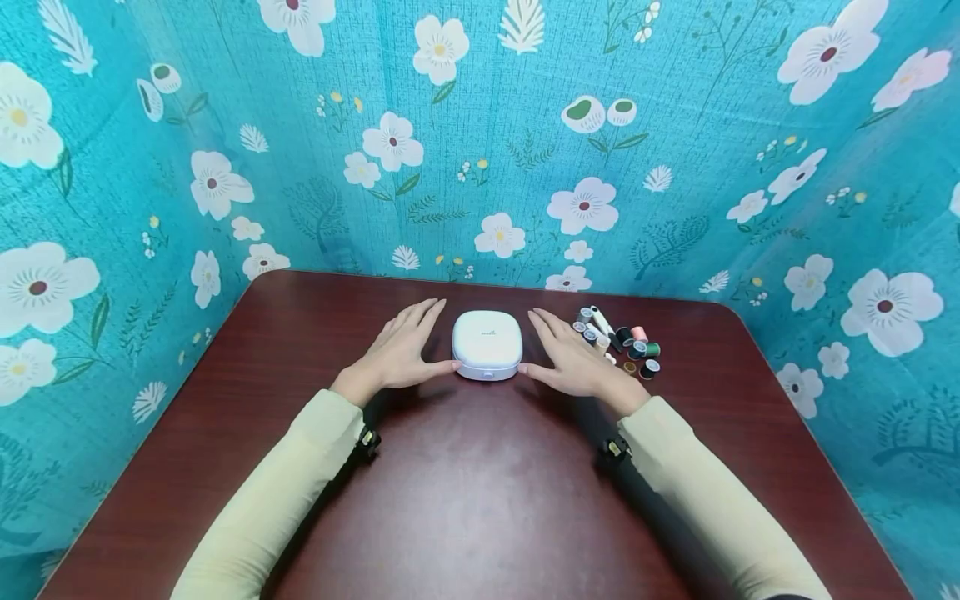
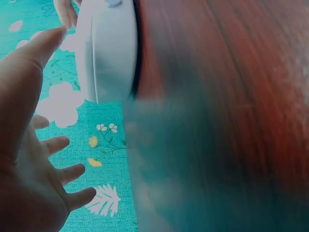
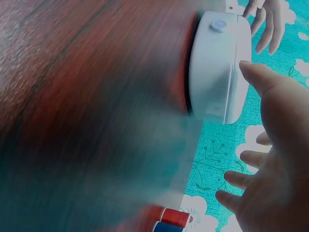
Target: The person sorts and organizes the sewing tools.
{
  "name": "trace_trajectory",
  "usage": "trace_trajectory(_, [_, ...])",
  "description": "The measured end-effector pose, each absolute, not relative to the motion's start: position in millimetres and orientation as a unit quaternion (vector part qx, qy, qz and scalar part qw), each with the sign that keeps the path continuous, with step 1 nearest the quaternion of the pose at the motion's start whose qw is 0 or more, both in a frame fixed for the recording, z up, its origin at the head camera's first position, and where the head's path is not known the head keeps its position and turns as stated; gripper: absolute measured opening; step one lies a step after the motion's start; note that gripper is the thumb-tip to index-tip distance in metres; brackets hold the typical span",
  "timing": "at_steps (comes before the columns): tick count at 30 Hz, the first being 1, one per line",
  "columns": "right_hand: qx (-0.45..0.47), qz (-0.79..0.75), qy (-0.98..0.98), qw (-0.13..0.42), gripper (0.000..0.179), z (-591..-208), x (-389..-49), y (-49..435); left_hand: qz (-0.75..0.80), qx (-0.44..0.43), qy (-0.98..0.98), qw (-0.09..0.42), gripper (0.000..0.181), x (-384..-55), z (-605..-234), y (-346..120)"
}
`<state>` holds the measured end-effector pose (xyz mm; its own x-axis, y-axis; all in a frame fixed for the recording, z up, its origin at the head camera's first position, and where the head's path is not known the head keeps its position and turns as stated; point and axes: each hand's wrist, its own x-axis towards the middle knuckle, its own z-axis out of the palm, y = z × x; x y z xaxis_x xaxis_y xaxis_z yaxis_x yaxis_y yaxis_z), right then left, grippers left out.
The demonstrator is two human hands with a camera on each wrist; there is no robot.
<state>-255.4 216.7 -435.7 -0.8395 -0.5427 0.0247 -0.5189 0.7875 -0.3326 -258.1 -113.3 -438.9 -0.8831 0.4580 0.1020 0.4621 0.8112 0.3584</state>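
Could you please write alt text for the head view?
A person's left hand and right hand flank a closed white case on a dark reddish table. Thread spools lie beside the right hand; blue floral cloth hangs behind.

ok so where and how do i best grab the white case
The case is probably best gripped by its two sides, one hand from each: it sits flat and closed with rounded sides, and the left hand and right hand flank it. I'd avoid the front button.
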Motion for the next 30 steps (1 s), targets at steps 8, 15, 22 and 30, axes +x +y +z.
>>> trace_trajectory(8, [-0.304,-0.203,0.930,0.024,0.098,-436,-258,213,-0.248,-0.238,-0.939,-0.020,0.112,-259,-438,-109])
trace_trajectory(15, [-0.307,-0.229,0.923,0.025,0.097,-436,-260,208,-0.326,-0.238,-0.913,-0.055,0.115,-258,-437,-102])
trace_trajectory(22, [-0.319,-0.235,0.918,0.016,0.097,-432,-264,203,-0.376,-0.235,-0.894,-0.071,0.117,-259,-439,-93])
trace_trajectory(30, [-0.331,-0.233,0.915,0.014,0.094,-434,-269,196,-0.375,-0.218,-0.897,-0.081,0.121,-258,-446,-83])
